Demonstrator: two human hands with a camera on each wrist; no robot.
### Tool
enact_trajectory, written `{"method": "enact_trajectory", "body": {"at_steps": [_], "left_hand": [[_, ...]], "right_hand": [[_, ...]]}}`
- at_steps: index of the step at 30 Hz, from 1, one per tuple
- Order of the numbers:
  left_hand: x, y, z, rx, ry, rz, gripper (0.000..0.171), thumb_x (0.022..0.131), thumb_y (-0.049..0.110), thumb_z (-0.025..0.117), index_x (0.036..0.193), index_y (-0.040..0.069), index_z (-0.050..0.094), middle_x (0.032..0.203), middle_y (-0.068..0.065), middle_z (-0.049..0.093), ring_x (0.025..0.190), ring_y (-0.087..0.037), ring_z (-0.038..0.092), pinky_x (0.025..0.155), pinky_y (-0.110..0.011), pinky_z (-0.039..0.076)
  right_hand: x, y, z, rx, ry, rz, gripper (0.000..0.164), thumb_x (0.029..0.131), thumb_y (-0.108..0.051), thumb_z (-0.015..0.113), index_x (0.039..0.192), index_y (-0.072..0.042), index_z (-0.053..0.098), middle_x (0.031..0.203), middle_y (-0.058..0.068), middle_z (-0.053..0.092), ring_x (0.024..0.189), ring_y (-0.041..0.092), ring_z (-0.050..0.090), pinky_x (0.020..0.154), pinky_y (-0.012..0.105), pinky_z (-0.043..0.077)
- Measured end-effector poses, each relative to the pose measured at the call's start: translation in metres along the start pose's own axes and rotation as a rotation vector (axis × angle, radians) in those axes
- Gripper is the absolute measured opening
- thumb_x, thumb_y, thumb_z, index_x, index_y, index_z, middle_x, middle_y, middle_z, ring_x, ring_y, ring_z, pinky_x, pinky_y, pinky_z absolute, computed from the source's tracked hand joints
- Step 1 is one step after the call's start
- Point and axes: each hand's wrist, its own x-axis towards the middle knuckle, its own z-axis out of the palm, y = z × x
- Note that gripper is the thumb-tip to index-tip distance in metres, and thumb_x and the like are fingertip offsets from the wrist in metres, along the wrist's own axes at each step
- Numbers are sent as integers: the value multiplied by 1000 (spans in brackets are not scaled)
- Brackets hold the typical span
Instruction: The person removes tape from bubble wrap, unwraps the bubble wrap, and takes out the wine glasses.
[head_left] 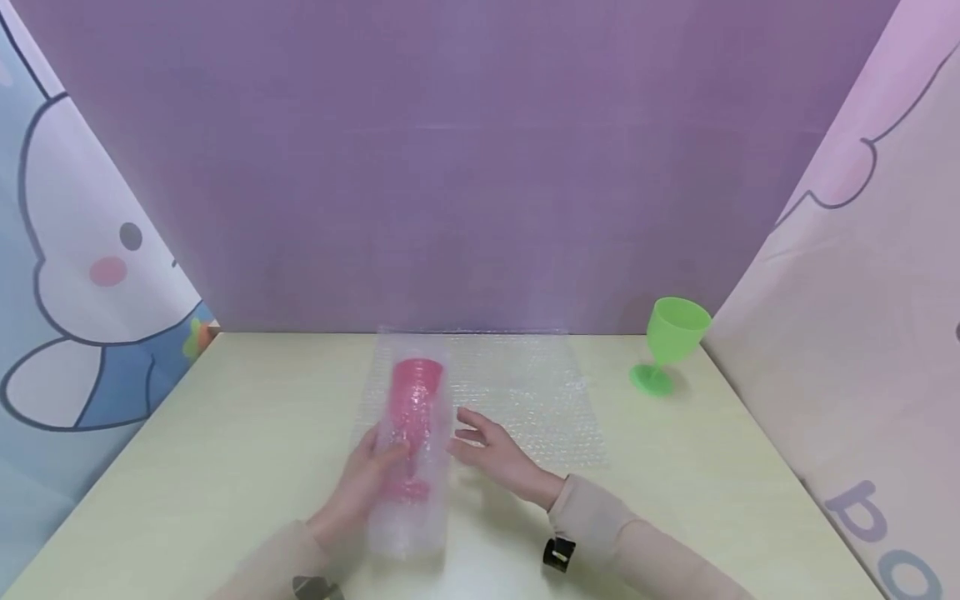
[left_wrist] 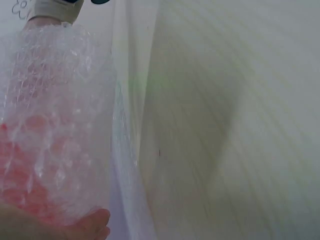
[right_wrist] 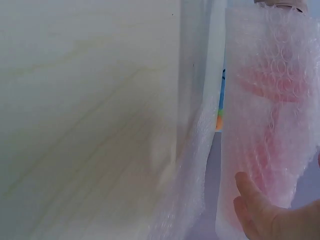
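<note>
A pink goblet (head_left: 416,400) shows through the bubble wrap (head_left: 408,533) rolled around it. My left hand (head_left: 363,479) grips this bundle from the left, its thumb lying across the front. Just right of the bundle is my right hand (head_left: 498,458), fingers spread and loosely extended. In the right wrist view, the fingers of that hand (right_wrist: 262,215) overlap the wrap; whether they touch it I cannot tell. The goblet's foot points toward me and its bowl away. The wrap extends past both of its ends.
Beyond the hands, a flat sheet of bubble wrap (head_left: 517,392) lies on the pale table (head_left: 247,417) by the purple back panel (head_left: 480,167). A green goblet (head_left: 675,333) stands upright at the back right. Printed cloth panels flank both sides.
</note>
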Motion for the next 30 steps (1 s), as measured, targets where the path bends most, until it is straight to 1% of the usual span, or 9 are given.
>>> {"method": "enact_trajectory", "body": {"at_steps": [2, 3, 6, 8, 13, 18, 22, 25, 30], "left_hand": [[-2, 0, 8, -12, -16, 5, 78, 89, 33, 55, 147, 6, 10, 144, -22, 30, 125, -38, 40, 103, -51, 37], [-2, 0, 12, -31, -24, 8, 78, 89, 32, 55, 147, 6, 10, 144, -22, 29, 125, -38, 40, 102, -50, 39], [-3, 0, 20, -74, -34, 9, 78, 89, 34, 55, 147, 7, 11, 141, -20, 35, 118, -35, 48, 95, -44, 47], [-2, -1, 25, -90, -46, 13, 78, 89, 35, 55, 146, 7, 11, 139, -20, 37, 115, -32, 50, 91, -41, 50], [0, -3, 35, -70, -84, 28, 75, 89, 35, 56, 144, 5, 16, 136, -21, 40, 114, -31, 51, 91, -41, 49], [5, -5, 43, -31, -134, 38, 71, 87, 35, 58, 141, 4, 23, 134, -19, 43, 118, -33, 48, 98, -48, 43], [11, -7, 50, -19, -203, 28, 74, 86, 39, 59, 141, 4, 24, 135, -18, 43, 122, -36, 44, 103, -55, 35], [15, -8, 56, -11, -250, 15, 76, 86, 40, 59, 142, 3, 22, 137, -19, 41, 125, -38, 41, 104, -59, 30], [21, -8, 66, -11, -272, 18, 77, 85, 37, 60, 142, 3, 21, 140, -19, 37, 128, -39, 36, 105, -60, 26]], "right_hand": [[0, -1, 1, 10, 11, -5, 66, 90, -25, 58, 143, -1, 26, 146, 18, 31, 128, 37, 39, 98, 42, 45], [0, -1, 1, 8, 21, -6, 66, 89, -25, 59, 143, -3, 27, 145, 17, 33, 127, 37, 40, 98, 41, 46], [-1, -3, 0, -6, 49, -4, 66, 88, -23, 61, 143, -6, 30, 144, 14, 37, 126, 35, 42, 96, 40, 47], [-3, -3, -3, -22, 66, 6, 66, 86, -22, 63, 142, -6, 32, 142, 14, 39, 124, 34, 44, 94, 39, 48], [-9, -1, -11, -40, 81, 29, 66, 85, -20, 64, 141, -4, 33, 140, 15, 41, 124, 36, 44, 94, 39, 49], [-14, 4, -22, -64, 93, 45, 67, 85, -21, 64, 141, -2, 33, 142, 17, 39, 123, 39, 43, 93, 40, 49], [-19, 9, -32, -59, 92, 67, 67, 86, -21, 63, 141, 0, 31, 144, 19, 35, 124, 39, 43, 93, 40, 49], [-23, 14, -40, -45, 82, 79, 65, 87, -20, 62, 140, 1, 31, 143, 20, 36, 123, 39, 44, 94, 40, 48], [-26, 19, -51, -38, 82, 92, 66, 87, -20, 62, 140, 3, 31, 141, 22, 38, 121, 37, 47, 94, 40, 49]]}}
